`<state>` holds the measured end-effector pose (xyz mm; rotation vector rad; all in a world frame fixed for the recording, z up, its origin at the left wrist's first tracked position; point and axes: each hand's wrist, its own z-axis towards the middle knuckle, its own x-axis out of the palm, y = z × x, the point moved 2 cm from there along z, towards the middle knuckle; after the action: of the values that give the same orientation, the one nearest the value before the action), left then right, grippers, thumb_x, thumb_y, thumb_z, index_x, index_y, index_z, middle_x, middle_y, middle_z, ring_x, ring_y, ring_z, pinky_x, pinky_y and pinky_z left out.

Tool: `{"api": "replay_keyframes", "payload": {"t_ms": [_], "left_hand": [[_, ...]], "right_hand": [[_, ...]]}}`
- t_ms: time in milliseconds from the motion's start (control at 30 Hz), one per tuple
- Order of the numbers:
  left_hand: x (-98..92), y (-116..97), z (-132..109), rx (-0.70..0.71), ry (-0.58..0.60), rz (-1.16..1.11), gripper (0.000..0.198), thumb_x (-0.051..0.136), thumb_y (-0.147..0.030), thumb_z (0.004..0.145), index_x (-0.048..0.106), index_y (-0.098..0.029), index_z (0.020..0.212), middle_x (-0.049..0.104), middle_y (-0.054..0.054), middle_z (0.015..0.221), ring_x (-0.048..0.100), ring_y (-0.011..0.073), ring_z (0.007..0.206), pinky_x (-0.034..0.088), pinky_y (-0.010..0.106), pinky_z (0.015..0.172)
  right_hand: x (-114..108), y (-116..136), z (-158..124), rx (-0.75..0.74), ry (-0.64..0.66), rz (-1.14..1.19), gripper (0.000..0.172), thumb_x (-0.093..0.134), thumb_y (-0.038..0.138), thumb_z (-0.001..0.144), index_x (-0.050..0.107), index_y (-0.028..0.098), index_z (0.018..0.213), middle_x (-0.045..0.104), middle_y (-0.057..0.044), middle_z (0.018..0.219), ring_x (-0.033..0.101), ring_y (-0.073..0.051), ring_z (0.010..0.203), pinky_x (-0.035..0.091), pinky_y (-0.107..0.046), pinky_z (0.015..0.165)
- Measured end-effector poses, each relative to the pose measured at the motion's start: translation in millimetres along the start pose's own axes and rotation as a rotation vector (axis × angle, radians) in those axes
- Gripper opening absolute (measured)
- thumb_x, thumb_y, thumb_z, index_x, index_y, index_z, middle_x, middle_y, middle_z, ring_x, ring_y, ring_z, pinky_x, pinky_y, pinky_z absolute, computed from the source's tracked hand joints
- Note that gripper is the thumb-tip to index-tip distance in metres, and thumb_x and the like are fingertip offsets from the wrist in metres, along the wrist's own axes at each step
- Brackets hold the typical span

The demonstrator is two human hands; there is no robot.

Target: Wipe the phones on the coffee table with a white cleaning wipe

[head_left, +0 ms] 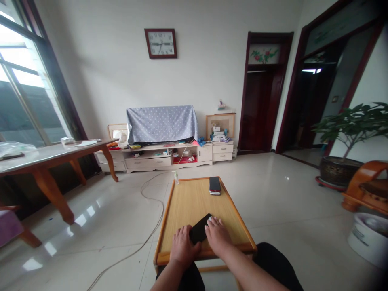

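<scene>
A black smartphone (199, 230) lies slanted on the small wooden table (190, 198), near its front edge. My left hand (183, 245) grips the phone's lower left end, thumb along the near side and fingers at the far side. My right hand (218, 235) is over the phone's upper right end, fingers bent and pressed together on a small white wad (209, 218), perhaps tissue or cloth. Most of that wad is hidden under the fingertips. Farther back on the table sits a stack of phones (215, 184), a dark one on top. A clear pump bottle (176, 178) stands at the far left corner.
A cable (162, 210) snakes over the tiled floor on the left. Beyond are a long table (45, 159) and a white TV cabinet (148, 162) with a cloth-covered television (162, 123). To the right stand a potted plant (341, 171), a wooden chair (368, 182) and a white bucket (368, 238).
</scene>
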<state>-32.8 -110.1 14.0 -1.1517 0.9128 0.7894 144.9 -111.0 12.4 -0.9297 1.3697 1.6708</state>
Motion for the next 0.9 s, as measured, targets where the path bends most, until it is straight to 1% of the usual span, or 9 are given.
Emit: {"api": "replay_keyframes", "payload": {"t_ms": [133, 200, 267, 367, 433, 633, 733, 833, 900], "left_hand": [[0.9, 2, -1, 0.001, -0.006, -0.009, 0.048, 0.057, -0.040, 0.080, 0.053, -0.024, 0.126, 0.062, 0.006, 0.126, 0.051, 0.0229, 0.119, 0.034, 0.034, 0.101], [1.7, 3, -1, 0.000, -0.006, -0.011, 0.047, 0.055, -0.039, 0.081, 0.053, -0.024, 0.125, 0.062, 0.005, 0.126, 0.052, 0.0224, 0.118, 0.034, 0.033, 0.102], [2.2, 3, 0, -0.001, -0.002, -0.008, 0.052, 0.059, -0.042, 0.078, 0.053, -0.024, 0.126, 0.062, 0.005, 0.127, 0.051, 0.0234, 0.120, 0.034, 0.034, 0.102], [2.6, 3, 0, -0.002, 0.006, -0.001, 0.062, 0.065, -0.043, 0.072, 0.051, -0.023, 0.129, 0.060, 0.006, 0.130, 0.049, 0.0249, 0.124, 0.033, 0.034, 0.104], [2.9, 2, 0, -0.005, 0.007, 0.000, 0.062, 0.065, -0.042, 0.072, 0.051, -0.023, 0.129, 0.060, 0.006, 0.130, 0.049, 0.0251, 0.123, 0.032, 0.035, 0.105], [4.4, 5, 0, -0.010, -0.008, -0.016, 0.046, 0.050, -0.030, 0.083, 0.051, -0.024, 0.129, 0.062, 0.006, 0.128, 0.051, 0.0215, 0.121, 0.033, 0.034, 0.103], [4.0, 5, 0, -0.010, -0.008, -0.013, 0.051, 0.055, -0.038, 0.081, 0.051, -0.023, 0.129, 0.062, 0.006, 0.128, 0.051, 0.0231, 0.121, 0.033, 0.035, 0.104], [2.9, 3, 1, -0.011, 0.005, 0.002, 0.064, 0.064, -0.043, 0.072, 0.050, -0.022, 0.131, 0.060, 0.007, 0.131, 0.049, 0.0254, 0.124, 0.031, 0.036, 0.107], [2.2, 2, 0, -0.018, 0.020, 0.006, 0.067, 0.064, -0.043, 0.071, 0.050, -0.021, 0.132, 0.060, 0.008, 0.133, 0.048, 0.0262, 0.126, 0.031, 0.036, 0.107]], "right_hand": [[18, 25, -13, -0.104, 0.067, 0.018, 0.053, 0.028, 0.036, 0.101, 0.054, 0.015, 0.142, 0.049, -0.011, 0.153, 0.036, -0.024, 0.147, 0.021, -0.040, 0.124], [19, 28, -16, -0.137, 0.083, 0.028, 0.051, 0.027, 0.036, 0.102, 0.056, 0.019, 0.140, 0.052, -0.007, 0.152, 0.038, -0.021, 0.146, 0.021, -0.037, 0.124], [12, 20, -11, -0.108, 0.065, 0.027, 0.053, 0.025, 0.036, 0.102, 0.057, 0.017, 0.139, 0.052, -0.009, 0.151, 0.039, -0.023, 0.145, 0.021, -0.040, 0.124], [1, 5, 3, -0.010, 0.016, 0.018, 0.057, 0.021, 0.034, 0.102, 0.055, 0.008, 0.140, 0.048, -0.019, 0.152, 0.036, -0.031, 0.147, 0.020, -0.050, 0.124], [0, 7, 6, 0.012, 0.011, 0.021, 0.058, 0.021, 0.035, 0.102, 0.056, 0.007, 0.139, 0.047, -0.021, 0.152, 0.035, -0.033, 0.147, 0.021, -0.052, 0.123], [17, 40, -13, -0.155, 0.110, 0.075, 0.052, 0.026, 0.037, 0.102, 0.055, 0.020, 0.142, 0.053, -0.007, 0.150, 0.040, -0.021, 0.144, 0.024, -0.036, 0.123], [9, 29, -5, -0.118, 0.096, 0.077, 0.054, 0.023, 0.037, 0.102, 0.058, 0.019, 0.139, 0.054, -0.009, 0.149, 0.041, -0.022, 0.144, 0.024, -0.040, 0.123], [-2, 11, 11, -0.005, 0.043, 0.056, 0.057, 0.020, 0.036, 0.102, 0.059, 0.014, 0.136, 0.052, -0.016, 0.150, 0.039, -0.029, 0.145, 0.022, -0.051, 0.122], [-3, 9, 16, 0.037, 0.026, 0.046, 0.058, 0.019, 0.035, 0.101, 0.059, 0.011, 0.136, 0.050, -0.020, 0.151, 0.037, -0.033, 0.146, 0.020, -0.056, 0.122]]}}
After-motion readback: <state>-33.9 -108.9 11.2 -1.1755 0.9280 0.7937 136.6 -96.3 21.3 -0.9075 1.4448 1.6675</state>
